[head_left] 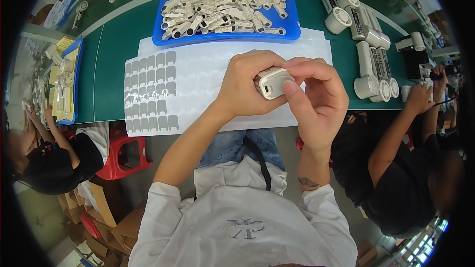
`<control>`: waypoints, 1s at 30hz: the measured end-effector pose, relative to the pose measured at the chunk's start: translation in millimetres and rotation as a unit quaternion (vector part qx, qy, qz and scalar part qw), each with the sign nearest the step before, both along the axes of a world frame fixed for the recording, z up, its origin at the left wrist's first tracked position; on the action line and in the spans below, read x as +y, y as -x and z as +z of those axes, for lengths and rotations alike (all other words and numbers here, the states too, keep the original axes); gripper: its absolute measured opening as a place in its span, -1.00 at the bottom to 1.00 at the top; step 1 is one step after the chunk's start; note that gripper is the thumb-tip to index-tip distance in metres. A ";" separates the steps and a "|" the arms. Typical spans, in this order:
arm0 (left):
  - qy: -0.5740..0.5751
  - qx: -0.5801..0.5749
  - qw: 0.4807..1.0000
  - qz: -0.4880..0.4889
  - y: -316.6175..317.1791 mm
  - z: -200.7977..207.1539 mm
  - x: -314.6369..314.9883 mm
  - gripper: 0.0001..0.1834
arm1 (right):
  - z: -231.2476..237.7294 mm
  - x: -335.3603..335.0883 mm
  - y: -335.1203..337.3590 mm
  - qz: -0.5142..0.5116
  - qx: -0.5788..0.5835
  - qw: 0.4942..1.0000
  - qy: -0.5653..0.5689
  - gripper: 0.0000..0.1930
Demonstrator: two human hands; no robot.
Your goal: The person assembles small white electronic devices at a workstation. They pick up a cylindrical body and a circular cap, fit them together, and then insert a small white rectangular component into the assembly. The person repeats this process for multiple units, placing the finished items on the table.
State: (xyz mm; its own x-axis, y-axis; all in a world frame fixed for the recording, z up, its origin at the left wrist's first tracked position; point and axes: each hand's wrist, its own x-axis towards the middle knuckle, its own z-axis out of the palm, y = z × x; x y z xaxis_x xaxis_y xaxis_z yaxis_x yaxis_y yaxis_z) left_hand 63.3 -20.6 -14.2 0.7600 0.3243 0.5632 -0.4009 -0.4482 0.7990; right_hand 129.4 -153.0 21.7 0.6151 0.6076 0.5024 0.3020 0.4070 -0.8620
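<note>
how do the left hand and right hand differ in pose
The left hand wraps around the sides of the white part, while the right hand works at its upward-facing end with thumb and fingertips. The left hand shows mostly its back to the camera; the right hand shows some of its palm. Both are bare and at the same white part.

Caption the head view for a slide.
Left hand grips a white plastic part while the right hand touches its end; blue tray beyond.
</note>
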 end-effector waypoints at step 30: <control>0.004 0.004 1.000 0.004 1.3 0.5 -0.8 -0.77 | -3.4 0.5 2.8 -0.011 -0.011 1.000 -0.005 -0.74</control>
State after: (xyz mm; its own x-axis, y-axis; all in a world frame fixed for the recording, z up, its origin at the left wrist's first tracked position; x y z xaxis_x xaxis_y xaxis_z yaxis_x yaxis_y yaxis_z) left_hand 62.0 -21.4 -13.7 0.7611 0.3352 0.5554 -0.3913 -0.4457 0.8052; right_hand 126.6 -152.5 18.3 0.6172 0.5890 0.5216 0.3290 0.4090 -0.8512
